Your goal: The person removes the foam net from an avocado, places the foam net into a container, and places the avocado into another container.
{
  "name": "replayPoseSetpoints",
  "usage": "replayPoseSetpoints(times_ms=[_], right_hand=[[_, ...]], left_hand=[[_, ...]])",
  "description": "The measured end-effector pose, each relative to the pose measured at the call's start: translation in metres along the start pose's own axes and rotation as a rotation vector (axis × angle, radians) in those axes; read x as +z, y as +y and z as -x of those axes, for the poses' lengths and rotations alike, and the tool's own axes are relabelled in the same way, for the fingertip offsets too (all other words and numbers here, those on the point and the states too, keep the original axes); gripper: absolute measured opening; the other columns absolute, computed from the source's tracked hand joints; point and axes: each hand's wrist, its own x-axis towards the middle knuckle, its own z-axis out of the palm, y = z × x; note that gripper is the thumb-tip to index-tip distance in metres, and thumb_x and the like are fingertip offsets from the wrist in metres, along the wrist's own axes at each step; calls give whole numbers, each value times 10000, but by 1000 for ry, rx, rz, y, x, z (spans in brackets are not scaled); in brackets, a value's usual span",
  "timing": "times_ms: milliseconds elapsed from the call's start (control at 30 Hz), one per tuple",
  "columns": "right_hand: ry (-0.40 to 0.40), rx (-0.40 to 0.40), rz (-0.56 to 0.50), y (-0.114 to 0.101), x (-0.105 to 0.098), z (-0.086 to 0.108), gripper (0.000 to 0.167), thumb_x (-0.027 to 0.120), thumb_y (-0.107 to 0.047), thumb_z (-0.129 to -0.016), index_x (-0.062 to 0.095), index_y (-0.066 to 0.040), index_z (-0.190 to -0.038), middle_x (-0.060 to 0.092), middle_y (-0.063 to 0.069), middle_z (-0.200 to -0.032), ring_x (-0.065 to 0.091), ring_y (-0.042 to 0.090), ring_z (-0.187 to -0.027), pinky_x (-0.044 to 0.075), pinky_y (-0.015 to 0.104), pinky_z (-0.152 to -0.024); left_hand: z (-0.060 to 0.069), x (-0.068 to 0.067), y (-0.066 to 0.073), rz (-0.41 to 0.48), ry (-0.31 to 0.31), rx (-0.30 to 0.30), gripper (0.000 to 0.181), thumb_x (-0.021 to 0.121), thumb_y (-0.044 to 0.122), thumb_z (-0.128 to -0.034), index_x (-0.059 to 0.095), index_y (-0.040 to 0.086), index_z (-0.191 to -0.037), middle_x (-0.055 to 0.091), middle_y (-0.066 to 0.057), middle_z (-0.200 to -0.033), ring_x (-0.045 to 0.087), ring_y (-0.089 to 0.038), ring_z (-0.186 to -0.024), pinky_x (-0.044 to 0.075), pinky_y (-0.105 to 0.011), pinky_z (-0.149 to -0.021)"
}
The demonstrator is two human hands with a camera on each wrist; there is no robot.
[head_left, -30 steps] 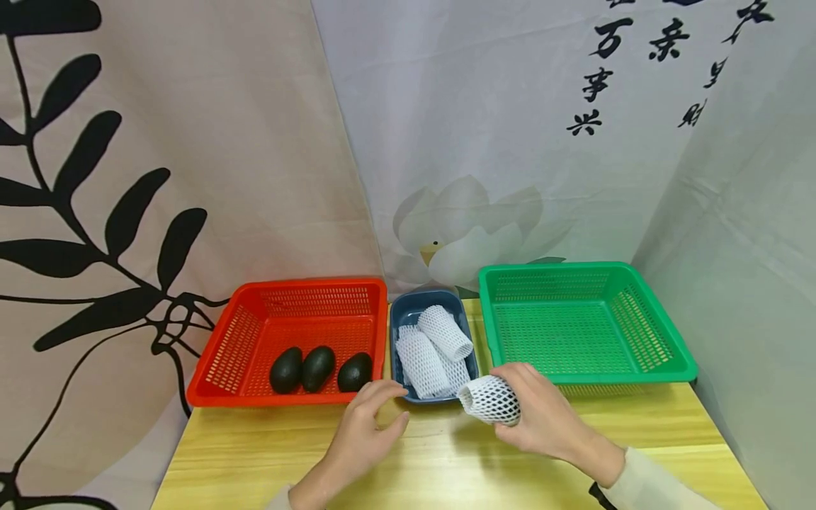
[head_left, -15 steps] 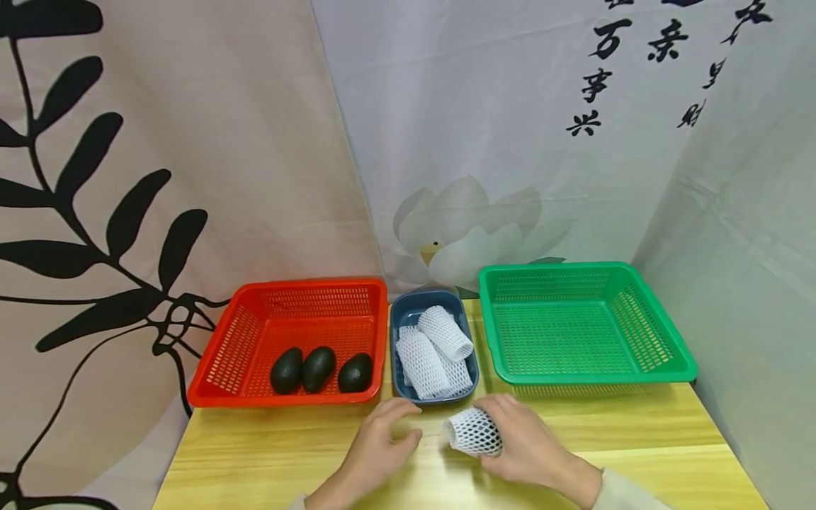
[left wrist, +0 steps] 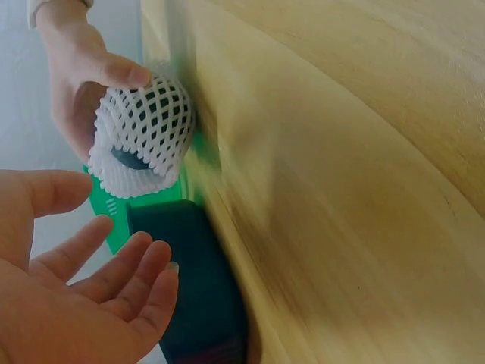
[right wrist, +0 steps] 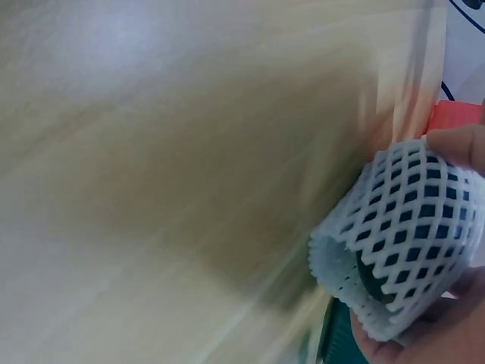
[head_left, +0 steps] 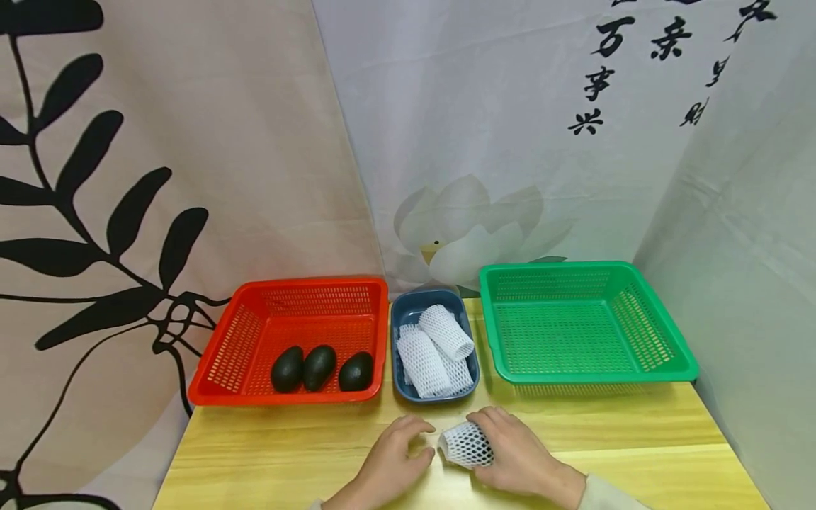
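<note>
My right hand (head_left: 519, 453) grips an avocado (left wrist: 130, 158) wrapped in a white foam net sleeve (head_left: 467, 445), low over the table in front of the blue tray. In the right wrist view the dark avocado shows through the mesh (right wrist: 413, 220) and at the sleeve's open end. That end faces left, toward my left hand (head_left: 395, 460), which holds nothing. The left hand's fingers (left wrist: 114, 277) are loosely bent and a small gap separates them from the sleeve. Several foam net sleeves (head_left: 423, 365) lie in the blue tray (head_left: 408, 304).
Left of the tray stands a red basket (head_left: 299, 287) with three avocados (head_left: 319, 367) near its front side. A green basket (head_left: 586, 377) stands to the right. All three containers sit along the back of the wooden table (head_left: 268, 453), before a cloth backdrop (head_left: 446, 142).
My right hand has brought the sleeved avocado left and toward me, from beside the tray to in front of it. The left hand has shifted right and nearer to me, closing the gap.
</note>
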Motion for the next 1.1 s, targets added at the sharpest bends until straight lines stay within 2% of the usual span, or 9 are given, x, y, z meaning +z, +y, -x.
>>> replayPoseSetpoints(times_ms=[267,400,667,967,1100], right_hand=[[-3,-9,52,-3,0,3,942,924,-374,-628,558,-27,-1424,648,3,-1172,589,129,-1028,566,397,-883],[2,-20,55,-2,0,3,943,927,-384,-634,558,-23,-1423,651,16,-1186,592,136,-1035,565,405,-891],[-105,40,-13,4,-6,6,953,934,-528,-667,577,-70,-1423,642,18,-1311,596,166,-1157,530,467,-995],[-172,84,-145,15,-19,14,961,964,-376,-660,536,-72,-1465,592,64,-1428,581,260,-1281,478,546,-1070],[-148,108,-178,20,-21,18,947,965,-315,-677,529,-44,-1472,600,102,-1431,592,319,-1287,480,585,-1054]], left_hand=[[-3,4,3,13,-12,-12,250,763,102,-907,750,65,-1154,696,21,-1168,630,-154,-1100,545,-382,-946],[-3,6,3,13,-22,-14,224,763,99,-905,757,66,-1126,688,56,-1113,621,-128,-1068,544,-363,-928],[-3,11,6,18,-12,-9,170,764,75,-886,767,114,-1051,690,59,-1029,629,-111,-1013,544,-339,-893],[-2,15,9,98,11,58,163,756,31,-894,772,88,-1046,703,32,-1019,655,-144,-972,547,-295,-852],[-5,16,10,124,-6,65,192,734,2,-923,773,65,-1099,711,23,-1059,656,-127,-1016,559,-312,-888]])
